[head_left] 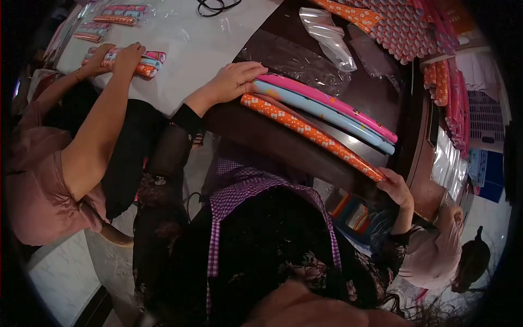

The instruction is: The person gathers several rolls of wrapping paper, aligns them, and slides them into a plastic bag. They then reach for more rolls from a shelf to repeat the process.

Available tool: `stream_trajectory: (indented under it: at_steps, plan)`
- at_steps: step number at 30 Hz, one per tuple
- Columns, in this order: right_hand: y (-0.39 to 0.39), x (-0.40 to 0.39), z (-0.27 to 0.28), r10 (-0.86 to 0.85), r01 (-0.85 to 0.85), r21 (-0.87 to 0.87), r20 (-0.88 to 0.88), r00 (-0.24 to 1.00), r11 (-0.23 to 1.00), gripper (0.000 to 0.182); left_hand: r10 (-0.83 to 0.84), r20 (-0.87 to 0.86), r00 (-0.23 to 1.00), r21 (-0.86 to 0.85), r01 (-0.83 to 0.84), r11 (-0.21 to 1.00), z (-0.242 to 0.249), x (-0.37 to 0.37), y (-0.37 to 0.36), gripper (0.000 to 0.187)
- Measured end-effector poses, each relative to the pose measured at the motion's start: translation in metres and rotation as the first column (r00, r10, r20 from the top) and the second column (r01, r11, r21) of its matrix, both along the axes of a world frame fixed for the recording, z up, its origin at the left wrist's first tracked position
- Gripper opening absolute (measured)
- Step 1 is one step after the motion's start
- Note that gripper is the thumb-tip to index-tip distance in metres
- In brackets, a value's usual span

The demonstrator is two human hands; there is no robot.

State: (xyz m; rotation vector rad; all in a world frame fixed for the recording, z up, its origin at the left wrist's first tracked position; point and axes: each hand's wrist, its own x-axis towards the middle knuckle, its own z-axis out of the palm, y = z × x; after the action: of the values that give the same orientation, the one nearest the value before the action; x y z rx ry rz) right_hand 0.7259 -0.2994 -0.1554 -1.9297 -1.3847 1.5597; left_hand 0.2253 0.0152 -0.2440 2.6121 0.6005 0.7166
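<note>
Three long rolls of patterned wrapping paper lie side by side along the dark table in front of me: a pink roll, a light blue roll and an orange roll with white marks. My left hand is closed round the left ends of the pink and light blue rolls. At the other end, my right hand grips the right tip of the orange roll near the table's front edge. The orange roll lies nearest to me, slightly apart from the blue one at its right end.
Clear plastic sleeves lie behind the rolls. A large stack of rolls shows its ends at the back. On the left, a co-worker's hands hold a bundle of rolls on a white table. Another person is at right.
</note>
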Motion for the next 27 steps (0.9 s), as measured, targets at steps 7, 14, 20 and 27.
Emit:
stream_trajectory:
  at_steps: [7, 14, 20, 27]
  plan:
    - [0.015, -0.011, -0.020, 0.142, -0.319, 0.273, 0.516, 0.845, 0.907, 0.051, -0.032, 0.010, 0.999, -0.022, 0.032, 0.999, -0.003, -0.001, 0.003, 0.048]
    - [0.028, -0.021, -0.024, 0.142, -0.474, 0.284, 0.718, 0.681, 0.834, 0.062, -0.050, -0.021, 0.999, -0.072, 0.048, 0.996, -0.001, -0.002, 0.003, 0.049]
    - [0.024, -0.028, -0.030, 0.023, -0.542, 0.351, 0.824, 0.565, 0.764, 0.053, -0.056, -0.042, 0.998, -0.068, 0.053, 0.996, 0.001, -0.002, 0.002, 0.048]
    - [0.027, -0.030, -0.028, 0.046, -0.563, 0.378, 0.801, 0.597, 0.735, 0.051, -0.026, -0.091, 0.996, -0.084, 0.019, 0.996, 0.006, -0.003, -0.002, 0.044]
